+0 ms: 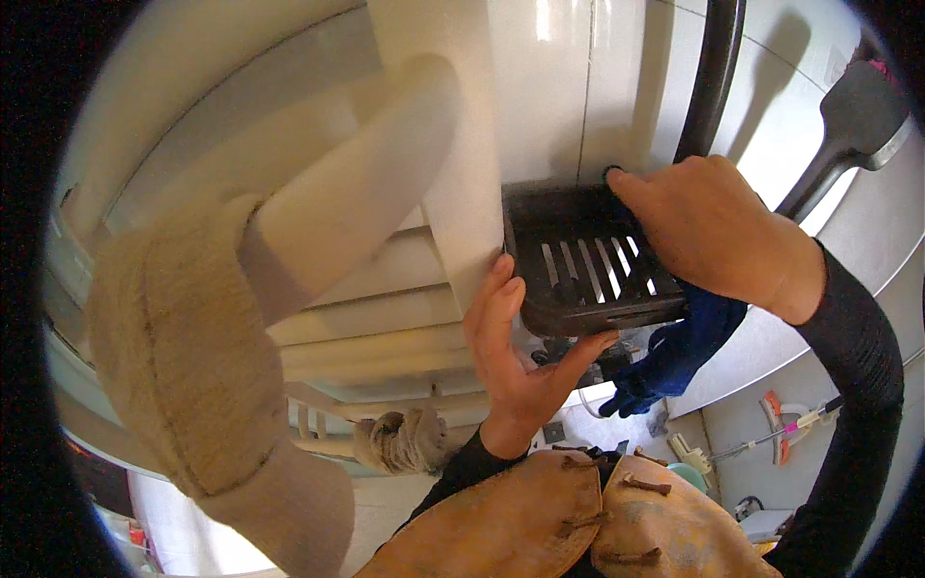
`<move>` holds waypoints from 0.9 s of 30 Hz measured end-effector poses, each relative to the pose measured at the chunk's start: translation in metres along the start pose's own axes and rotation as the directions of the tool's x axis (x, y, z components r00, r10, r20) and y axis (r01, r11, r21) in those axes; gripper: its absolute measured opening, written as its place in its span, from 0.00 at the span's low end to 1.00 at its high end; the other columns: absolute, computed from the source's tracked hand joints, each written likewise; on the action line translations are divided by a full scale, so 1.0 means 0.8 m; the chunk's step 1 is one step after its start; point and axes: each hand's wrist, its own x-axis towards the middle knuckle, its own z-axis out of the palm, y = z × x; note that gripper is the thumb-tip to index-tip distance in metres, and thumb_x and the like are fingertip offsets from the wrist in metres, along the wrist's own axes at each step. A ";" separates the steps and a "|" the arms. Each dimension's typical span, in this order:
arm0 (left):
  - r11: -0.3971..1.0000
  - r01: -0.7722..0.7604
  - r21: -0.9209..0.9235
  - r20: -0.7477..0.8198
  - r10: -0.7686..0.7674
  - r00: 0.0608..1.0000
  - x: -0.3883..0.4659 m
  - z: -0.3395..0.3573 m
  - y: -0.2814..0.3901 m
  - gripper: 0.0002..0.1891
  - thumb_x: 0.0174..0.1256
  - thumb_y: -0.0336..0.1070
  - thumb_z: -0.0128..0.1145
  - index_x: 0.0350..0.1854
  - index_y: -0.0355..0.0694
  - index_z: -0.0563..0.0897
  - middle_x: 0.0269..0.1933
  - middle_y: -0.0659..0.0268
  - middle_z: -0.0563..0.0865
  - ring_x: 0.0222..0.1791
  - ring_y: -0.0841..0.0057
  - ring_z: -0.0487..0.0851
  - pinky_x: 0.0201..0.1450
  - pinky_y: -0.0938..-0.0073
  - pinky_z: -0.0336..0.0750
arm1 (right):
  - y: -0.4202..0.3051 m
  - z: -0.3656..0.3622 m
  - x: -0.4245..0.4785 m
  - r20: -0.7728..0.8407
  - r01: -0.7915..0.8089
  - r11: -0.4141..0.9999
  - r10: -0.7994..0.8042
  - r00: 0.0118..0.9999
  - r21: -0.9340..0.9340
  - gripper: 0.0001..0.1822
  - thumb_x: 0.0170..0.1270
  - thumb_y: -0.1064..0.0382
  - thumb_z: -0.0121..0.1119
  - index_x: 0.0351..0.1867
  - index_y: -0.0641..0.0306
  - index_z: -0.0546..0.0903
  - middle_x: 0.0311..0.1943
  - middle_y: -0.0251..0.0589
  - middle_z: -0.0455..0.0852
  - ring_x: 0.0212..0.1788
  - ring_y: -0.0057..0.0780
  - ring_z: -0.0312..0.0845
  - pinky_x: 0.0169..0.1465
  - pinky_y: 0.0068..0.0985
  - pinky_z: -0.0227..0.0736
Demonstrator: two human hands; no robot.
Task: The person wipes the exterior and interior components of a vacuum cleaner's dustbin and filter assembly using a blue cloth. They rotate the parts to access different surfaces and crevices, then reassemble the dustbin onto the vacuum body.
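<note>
A dark slotted plastic tray (578, 267) is held level against the tiled wall, beside a pale upright panel. My left hand (513, 354) grips its left side and near edge, fingers along the side and thumb under the front rim. My right hand (723, 224) is closed over the tray's right rim, with the thumb at the far right corner. Dark blue cloth or a glove (672, 354) hangs beneath my right hand; what holds it is hidden. A thick black pipe or rail (712, 79) rises from behind the right hand.
A dark grey brush or paddle-shaped tool (860, 115) slants at the right wall. A large beige fabric-covered object (195, 347) fills the left side, before pale slats (376, 303). A bundled beige cloth (401, 441) hangs at the slats. Below right are a mop-like tool (780, 433) and floor items.
</note>
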 end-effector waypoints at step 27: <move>0.988 -0.091 -0.123 -0.067 0.084 0.994 0.012 0.033 0.017 0.48 0.30 0.42 0.78 0.56 0.41 0.59 0.58 0.52 0.65 0.58 0.59 0.67 0.62 0.59 0.60 | 0.020 0.005 -0.008 -0.350 0.423 0.671 -0.252 0.902 0.609 0.16 0.49 0.68 0.50 0.41 0.59 0.79 0.25 0.57 0.79 0.30 0.56 0.76 0.35 0.45 0.72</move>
